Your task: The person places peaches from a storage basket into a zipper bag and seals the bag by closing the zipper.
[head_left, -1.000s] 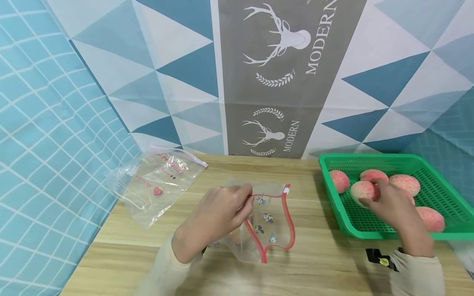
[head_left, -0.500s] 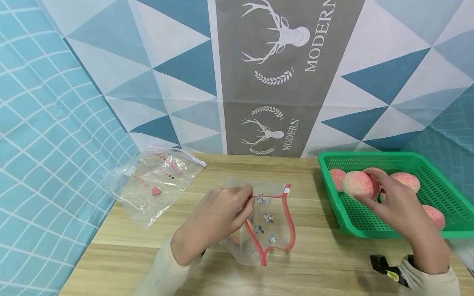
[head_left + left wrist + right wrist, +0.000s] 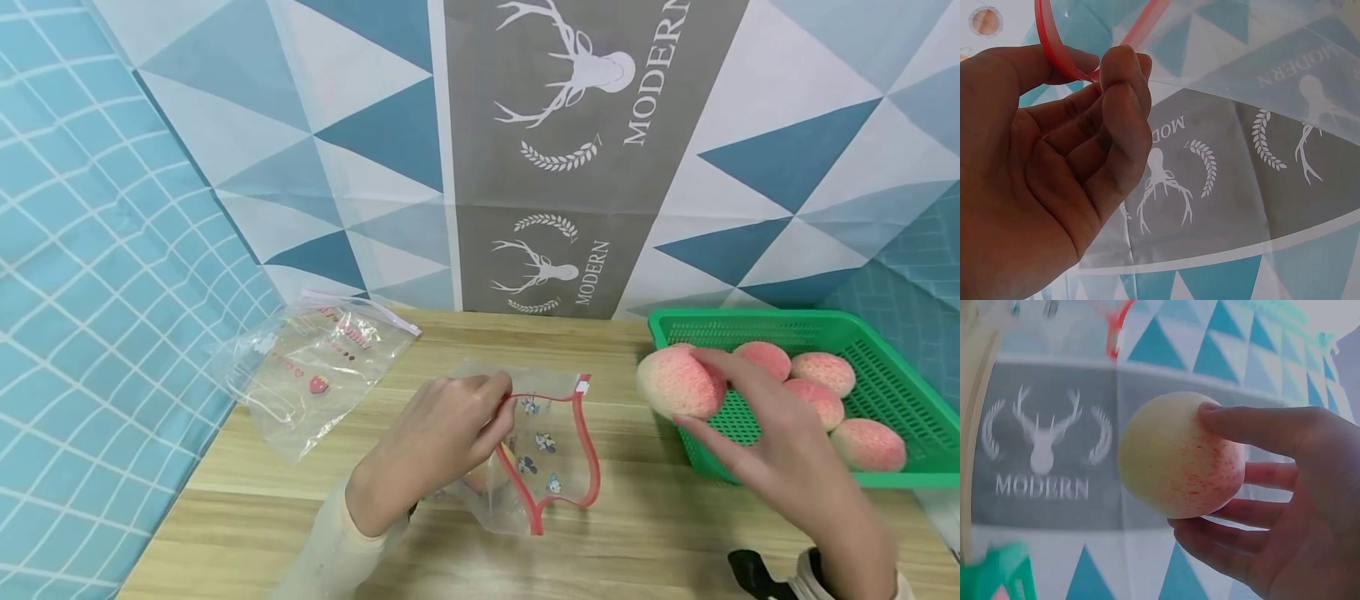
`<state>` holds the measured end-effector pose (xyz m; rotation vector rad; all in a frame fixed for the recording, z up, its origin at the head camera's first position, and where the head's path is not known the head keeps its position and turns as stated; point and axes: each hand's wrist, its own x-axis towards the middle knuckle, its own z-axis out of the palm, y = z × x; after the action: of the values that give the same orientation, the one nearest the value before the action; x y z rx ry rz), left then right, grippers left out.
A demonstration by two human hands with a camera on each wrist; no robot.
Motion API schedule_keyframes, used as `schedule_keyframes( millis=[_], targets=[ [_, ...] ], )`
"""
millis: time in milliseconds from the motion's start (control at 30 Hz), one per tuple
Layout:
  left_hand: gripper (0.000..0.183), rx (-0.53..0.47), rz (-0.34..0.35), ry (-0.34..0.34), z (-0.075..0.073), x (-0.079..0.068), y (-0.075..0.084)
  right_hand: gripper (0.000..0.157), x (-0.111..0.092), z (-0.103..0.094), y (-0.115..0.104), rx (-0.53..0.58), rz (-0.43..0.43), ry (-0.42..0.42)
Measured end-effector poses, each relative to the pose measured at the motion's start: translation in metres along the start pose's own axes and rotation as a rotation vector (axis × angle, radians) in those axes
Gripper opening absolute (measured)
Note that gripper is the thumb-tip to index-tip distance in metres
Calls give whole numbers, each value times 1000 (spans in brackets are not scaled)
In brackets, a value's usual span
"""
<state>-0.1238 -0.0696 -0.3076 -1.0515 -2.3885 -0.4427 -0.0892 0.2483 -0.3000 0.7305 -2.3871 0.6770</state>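
My right hand [image 3: 776, 442] grips a pink and cream peach [image 3: 678, 383] between thumb and fingers, over the left rim of the green basket [image 3: 701, 454]. In the right wrist view the peach [image 3: 1179, 456] shows whole, with the thumb on its upper side. My left hand [image 3: 442, 433] pinches the red-edged mouth of a clear zip bag [image 3: 558, 442] with small cartoon prints. The bag's mouth gapes toward the right, and a peach-coloured round thing [image 3: 483, 475] shows inside, partly hidden. In the left wrist view the red edge [image 3: 1054, 44] runs between thumb and fingertips.
Several more peaches [image 3: 870, 444] lie in the basket at the right. A second clear zip bag [image 3: 318, 375] with strawberry prints lies flat at the left back of the wooden table [image 3: 247, 533]. A patterned wall cloth [image 3: 525, 183] stands behind the table.
The right hand has lifted a peach out from among the others and carried it left to the basket's rim. The left hand stays in place on the bag.
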Motion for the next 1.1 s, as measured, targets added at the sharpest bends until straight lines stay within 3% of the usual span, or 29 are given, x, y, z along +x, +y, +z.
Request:
schedule_keyframes(
  millis=[200, 300, 400, 533, 833, 1100],
  targets=[
    [23, 15, 4, -11, -2, 1, 0, 64, 3, 9, -45, 111, -122, -85],
    [23, 16, 12, -11, -5, 1, 1, 63, 1, 26, -59, 141, -174, -122],
    [20, 15, 19, -6, -6, 1, 1, 63, -2, 50, -64, 75, -182, -190],
    [18, 12, 28, -9, -4, 0, 1, 64, -5, 81, -63, -44, -187, -268],
    [21, 33, 30, -36, 5, 1, 0, 70, 0, 121, -50, -188, -259, -214],
    [20, 76, 2, -67, 6, 2, -2, 48, 11, 148, -37, -261, -225, -171]
  ],
)
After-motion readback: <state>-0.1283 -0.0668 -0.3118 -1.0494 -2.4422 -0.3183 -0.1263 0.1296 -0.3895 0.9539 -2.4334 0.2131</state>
